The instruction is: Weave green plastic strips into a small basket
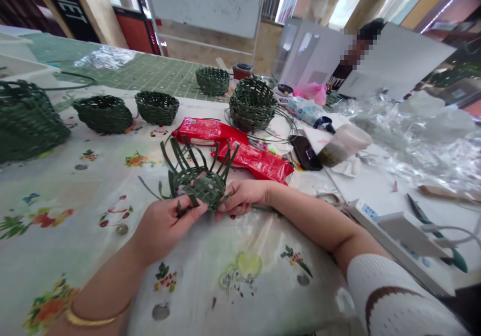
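Observation:
A small, partly woven green basket (203, 183) rests on the flowered tablecloth, with loose upright strips (179, 156) sticking up from its far side. My left hand (165, 223) pinches a strip at the basket's near left rim, thumb and fingers closed. At the near right side, my right hand (244, 195) has its fingers closed on the basket's edge; the strip ends between them are partly hidden. Just behind the basket lie red shiny packets (240, 150).
Several finished green baskets (157, 108) stand along the back. To the right are a black phone (306, 153), a tilted plastic cup (345, 144), a power strip (398, 248) and crumpled clear plastic (421, 130). A person (356, 50) is at the far right behind white panels.

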### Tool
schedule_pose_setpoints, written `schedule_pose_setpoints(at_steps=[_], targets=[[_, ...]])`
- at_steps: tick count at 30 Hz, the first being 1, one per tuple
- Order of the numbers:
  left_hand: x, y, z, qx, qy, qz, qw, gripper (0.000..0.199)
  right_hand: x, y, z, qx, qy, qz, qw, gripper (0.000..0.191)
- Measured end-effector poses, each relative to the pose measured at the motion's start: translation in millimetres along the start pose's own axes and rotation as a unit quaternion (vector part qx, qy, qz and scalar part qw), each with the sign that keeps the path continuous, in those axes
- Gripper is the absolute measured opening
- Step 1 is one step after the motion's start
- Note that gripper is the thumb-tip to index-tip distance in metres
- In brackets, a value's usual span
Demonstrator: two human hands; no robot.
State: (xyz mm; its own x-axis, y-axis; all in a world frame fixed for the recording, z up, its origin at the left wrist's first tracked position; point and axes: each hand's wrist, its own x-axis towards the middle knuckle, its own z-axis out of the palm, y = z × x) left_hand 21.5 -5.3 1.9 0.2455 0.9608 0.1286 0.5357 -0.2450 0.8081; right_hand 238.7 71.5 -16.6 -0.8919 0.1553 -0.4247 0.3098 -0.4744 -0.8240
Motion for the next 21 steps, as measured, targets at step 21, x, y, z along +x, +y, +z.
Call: schedule_pose_setpoints(at_steps=[21], targets=[[-4,3,-1.4,-0.242,0.009,-0.063,0.968,0.025,2,18,99,-0.052,0.43,-0.113,0.894,0.03]])
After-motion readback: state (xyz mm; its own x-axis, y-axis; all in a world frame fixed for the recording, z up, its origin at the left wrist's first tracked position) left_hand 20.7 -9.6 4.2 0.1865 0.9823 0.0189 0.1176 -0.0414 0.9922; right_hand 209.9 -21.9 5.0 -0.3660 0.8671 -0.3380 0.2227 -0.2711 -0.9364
